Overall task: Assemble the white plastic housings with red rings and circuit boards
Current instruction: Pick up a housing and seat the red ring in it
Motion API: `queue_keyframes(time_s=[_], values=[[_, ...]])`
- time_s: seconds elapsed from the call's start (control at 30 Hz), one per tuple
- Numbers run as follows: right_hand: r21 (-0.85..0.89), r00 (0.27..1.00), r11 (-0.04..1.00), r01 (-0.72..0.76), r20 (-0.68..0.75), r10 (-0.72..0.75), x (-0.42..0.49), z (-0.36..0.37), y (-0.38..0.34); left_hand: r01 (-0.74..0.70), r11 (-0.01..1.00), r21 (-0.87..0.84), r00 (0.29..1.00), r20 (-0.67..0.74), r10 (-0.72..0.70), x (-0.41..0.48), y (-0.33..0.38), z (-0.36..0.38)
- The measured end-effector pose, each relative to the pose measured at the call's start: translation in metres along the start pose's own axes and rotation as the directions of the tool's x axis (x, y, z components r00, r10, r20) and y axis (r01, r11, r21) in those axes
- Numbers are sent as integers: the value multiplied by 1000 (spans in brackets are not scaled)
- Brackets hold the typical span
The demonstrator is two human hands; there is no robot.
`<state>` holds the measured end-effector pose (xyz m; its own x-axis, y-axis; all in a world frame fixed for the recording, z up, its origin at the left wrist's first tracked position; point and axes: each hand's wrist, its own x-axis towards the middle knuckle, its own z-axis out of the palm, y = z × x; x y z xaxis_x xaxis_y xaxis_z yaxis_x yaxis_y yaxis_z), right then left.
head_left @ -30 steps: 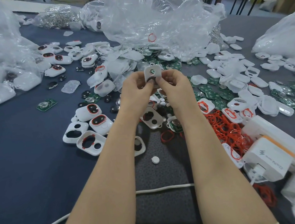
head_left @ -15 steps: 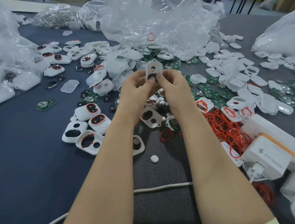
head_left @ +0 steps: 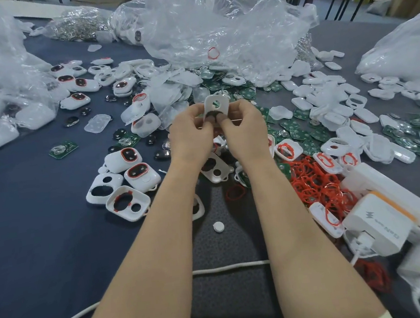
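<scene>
The fingers (head_left: 206, 124) of both hands are curled round one white housing (head_left: 216, 105), held upright above the middle of the bench (head_left: 28, 231). The left hand (head_left: 192, 138) and right hand (head_left: 246, 130) pinch it from either side, thumbs pressing at its large lower opening, where something dark sits. Whether a ring is in there I cannot tell.

I would say this piece is mid-fit and the job as a whole has far to go. Just left of the left wrist lie two finished units (head_left: 136, 164) with red-rimmed dark windows, and farther left I count about six more. Nearer than those two are two open housings (head_left: 115, 195), one with red tabs showing at its opening.

To the right, the red rings (head_left: 319, 185) lie in a tangled heap, too many to count, and green circuit boards (head_left: 301, 134) by the dozen are mixed with loose white shells. One board (head_left: 62, 149) lies alone on the left. Crumpled plastic bags (head_left: 214, 22) crowd the far side; two white chargers (head_left: 379, 228) sit near right.
</scene>
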<state>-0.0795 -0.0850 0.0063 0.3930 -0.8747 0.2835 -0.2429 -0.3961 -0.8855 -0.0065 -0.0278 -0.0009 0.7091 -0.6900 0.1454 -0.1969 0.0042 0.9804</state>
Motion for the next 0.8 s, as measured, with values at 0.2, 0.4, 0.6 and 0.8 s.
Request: queue_keyframes(time_s=[0.2, 0.4, 0.6, 0.8], values=[[-47, 998, 998, 34, -49, -36, -3, 4, -1, -59, 988, 142, 996, -60, 69, 0, 0, -1], [-243, 938, 910, 337, 8, -346, -5, 3, 0, -175, 907, 383, 973, -75, 219, -3, 1, 0], [-95, 980, 979, 180, -67, -187, -4, 0, 2, -168, 964, 204, 964, -171, 204, 1, 5, -4], [-147, 969, 960, 237, -34, -245, -6, 1, -1, -221, 951, 215, 952, -162, 258, -1, 7, -5]])
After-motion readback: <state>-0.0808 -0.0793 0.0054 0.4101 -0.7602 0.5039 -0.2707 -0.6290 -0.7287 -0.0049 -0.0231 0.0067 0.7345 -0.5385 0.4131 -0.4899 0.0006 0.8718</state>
